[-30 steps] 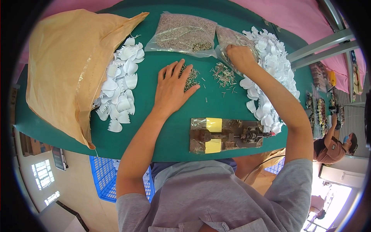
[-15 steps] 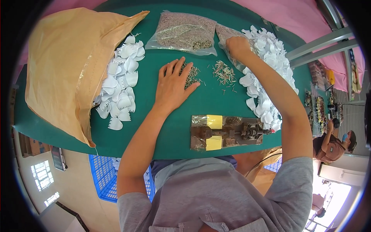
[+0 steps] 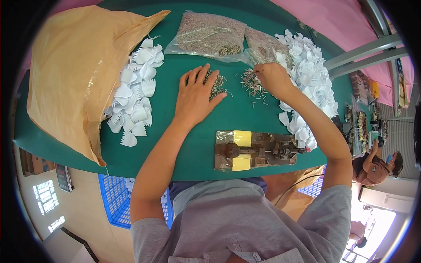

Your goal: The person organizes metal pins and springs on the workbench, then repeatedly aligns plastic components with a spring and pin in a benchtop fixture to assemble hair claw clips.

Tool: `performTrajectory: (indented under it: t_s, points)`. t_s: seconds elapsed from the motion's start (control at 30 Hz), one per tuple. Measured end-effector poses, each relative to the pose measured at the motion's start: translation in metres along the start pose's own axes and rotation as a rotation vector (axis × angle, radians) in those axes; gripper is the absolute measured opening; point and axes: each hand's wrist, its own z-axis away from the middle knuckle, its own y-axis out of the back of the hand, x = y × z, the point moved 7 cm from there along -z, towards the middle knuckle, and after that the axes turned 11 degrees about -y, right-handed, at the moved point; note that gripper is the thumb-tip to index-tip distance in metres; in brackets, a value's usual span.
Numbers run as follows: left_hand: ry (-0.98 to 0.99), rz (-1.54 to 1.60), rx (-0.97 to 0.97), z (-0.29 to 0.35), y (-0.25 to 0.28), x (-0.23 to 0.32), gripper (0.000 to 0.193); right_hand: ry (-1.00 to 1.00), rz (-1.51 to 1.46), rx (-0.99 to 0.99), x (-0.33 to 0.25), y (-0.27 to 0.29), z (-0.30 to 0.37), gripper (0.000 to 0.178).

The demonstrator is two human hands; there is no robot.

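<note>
- We are looking down on a green table, and the left hand is lying flat, palm down, fingers spread and released, gripping nothing.
- Those spread fingers are covering part of a small heap of thin metal pins; the pins are poking out beyond and to the right of the fingertips, touching them.
- The right hand is hovering just beside a second pile of pins, which is lying loose on the table to its left, right at the fingertips.
- Its fingers are curled in and pinching together; a thin pin seems to be sitting between them, but we cannot tell for sure.
- Behind both hands, two clear plastic bags of more pins are resting at the far edge of the table.
- White fan-shaped plastic pieces are heaping up along the right forearm, running from the far edge down toward us.
- More of the same white pieces are spilling out of a big tan paper sack on the left, well apart from the left hand.
- Near us, between the forearms, a small metal press tool with yellow blocks is sitting on the table, touched by neither hand.
- A blue plastic crate is showing below the table's edge.
</note>
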Motion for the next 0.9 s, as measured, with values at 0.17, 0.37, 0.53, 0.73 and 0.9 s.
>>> performTrajectory:
  t_s: [0.17,0.37,0.53,0.73,0.9]
  points:
    - [-0.003,0.001,0.004,-0.004,0.0,0.002,0.064,0.036,-0.017,0.235,0.019,0.016,-0.024,0.011]
    - [-0.017,0.006,0.018,0.003,-0.001,0.004,0.063,-0.001,0.411,0.03,0.037,-0.038,-0.054,0.015]
    - [-0.004,0.007,-0.006,0.001,-0.003,0.005,0.064,-0.069,0.398,-0.136,0.052,-0.054,-0.074,0.021]
    - [-0.009,-0.009,0.008,-0.011,-0.002,-0.002,0.064,0.052,0.363,0.031,0.04,-0.034,-0.076,0.011]
    - [-0.048,-0.014,0.017,-0.016,0.004,0.001,0.066,0.101,0.193,0.188,0.048,-0.034,-0.066,0.009]
